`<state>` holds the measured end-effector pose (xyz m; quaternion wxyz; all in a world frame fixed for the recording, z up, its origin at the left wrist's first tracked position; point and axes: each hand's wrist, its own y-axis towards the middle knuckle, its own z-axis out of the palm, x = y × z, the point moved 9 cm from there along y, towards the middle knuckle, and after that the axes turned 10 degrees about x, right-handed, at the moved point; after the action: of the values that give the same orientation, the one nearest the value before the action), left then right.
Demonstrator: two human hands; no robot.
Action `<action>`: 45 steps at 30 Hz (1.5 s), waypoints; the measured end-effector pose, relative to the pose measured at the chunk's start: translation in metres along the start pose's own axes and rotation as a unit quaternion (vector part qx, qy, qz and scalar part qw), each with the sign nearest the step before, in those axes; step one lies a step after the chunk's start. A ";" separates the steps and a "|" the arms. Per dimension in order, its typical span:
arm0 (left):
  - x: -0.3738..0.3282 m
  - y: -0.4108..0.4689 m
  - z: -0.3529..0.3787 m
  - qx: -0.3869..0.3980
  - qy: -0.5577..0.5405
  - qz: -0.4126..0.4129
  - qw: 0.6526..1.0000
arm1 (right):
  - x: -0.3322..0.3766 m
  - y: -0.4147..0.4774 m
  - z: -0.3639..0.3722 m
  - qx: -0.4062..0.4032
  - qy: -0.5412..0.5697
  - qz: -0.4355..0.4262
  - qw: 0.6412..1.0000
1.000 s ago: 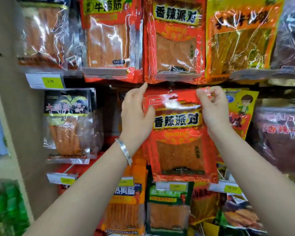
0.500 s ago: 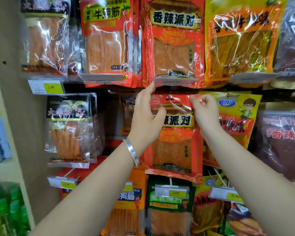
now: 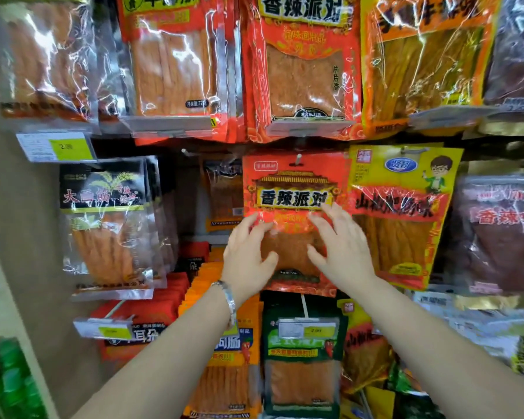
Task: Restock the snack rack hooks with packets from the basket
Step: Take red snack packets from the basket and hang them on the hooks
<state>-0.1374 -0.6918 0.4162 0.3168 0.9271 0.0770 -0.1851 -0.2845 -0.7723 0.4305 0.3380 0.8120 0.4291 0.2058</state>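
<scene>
Dropped to mid-face of red packet (image 3: 297, 182): left hand (image 3: 248, 261), right hand (image 3: 342, 252), grip spread, pinching nothing. Packet hangs on hook (image 3: 298, 159). Smooth flat, check hole seated.

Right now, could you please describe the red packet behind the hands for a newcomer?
Find the middle row of the snack rack. The red packet hangs there on a hook, left of the yellow packet with a cartoon boy. In that row only it shows a roof drawing over a yellow name band.
</scene>
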 end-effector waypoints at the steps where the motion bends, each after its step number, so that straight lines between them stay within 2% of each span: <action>1: 0.003 -0.002 0.007 0.014 0.014 0.014 1.000 | -0.002 -0.003 0.012 0.038 -0.014 0.011 0.999; 6: 0.018 0.001 0.043 0.110 0.070 0.029 0.991 | -0.012 -0.010 0.044 0.151 -0.124 0.060 0.979; 10: 0.020 0.004 0.053 0.155 0.096 0.026 0.983 | -0.010 -0.011 0.048 0.197 -0.136 0.104 0.965; 13: 0.018 -0.003 0.045 0.158 0.013 0.019 0.987 | 0.002 -0.014 0.036 0.211 -0.089 0.122 0.966; 15: 0.017 -0.016 0.034 0.157 -0.064 0.003 0.986 | 0.012 -0.021 0.020 0.193 -0.050 0.129 0.971; 18: 0.012 -0.058 0.004 0.084 -0.115 0.011 0.990 | 0.029 -0.046 0.000 0.146 0.050 0.148 0.977; 20: 0.016 -0.105 -0.012 0.034 -0.159 0.012 0.987 | 0.043 -0.077 0.002 0.149 0.146 0.174 0.962; 23: 0.042 -0.205 0.006 0.084 -0.227 -0.061 0.968 | 0.070 -0.150 0.032 0.204 0.284 0.239 0.906; 26: 0.078 -0.342 0.048 0.191 -0.262 -0.207 0.923 | 0.114 -0.250 0.073 0.300 0.355 0.280 0.840; 30: 0.110 -0.554 0.071 0.301 -0.276 -0.429 0.806 | 0.196 -0.403 0.115 0.474 0.379 0.295 0.738; 35: 0.110 -0.748 0.041 0.358 -0.262 -0.582 0.682 | 0.286 -0.570 0.127 0.639 0.367 0.373 0.563; 36: 0.110 -0.774 0.031 0.358 -0.255 -0.600 0.668 | 0.303 -0.593 0.126 0.666 0.348 0.382 0.538; 38: 0.120 -0.818 0.010 0.320 -0.262 -0.659 0.628 | 0.333 -0.629 0.126 0.712 0.311 0.377 0.504; 40: 0.137 -0.847 -0.014 0.279 -0.261 -0.683 0.622 | 0.365 -0.649 0.126 0.752 0.284 0.352 0.478; 43: 0.165 -0.885 -0.049 0.230 -0.286 -0.729 0.577 | 0.417 -0.654 0.138 0.805 0.252 0.263 0.468; 45: 0.184 -0.906 -0.072 0.218 -0.292 -0.751 0.551 | 0.451 -0.646 0.150 0.806 0.266 0.275 0.452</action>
<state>-0.1823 0.0705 -0.1094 -0.1436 0.4679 0.6061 -0.6270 -0.3042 -0.1907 -0.1216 -0.6720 0.7028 0.2266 0.0562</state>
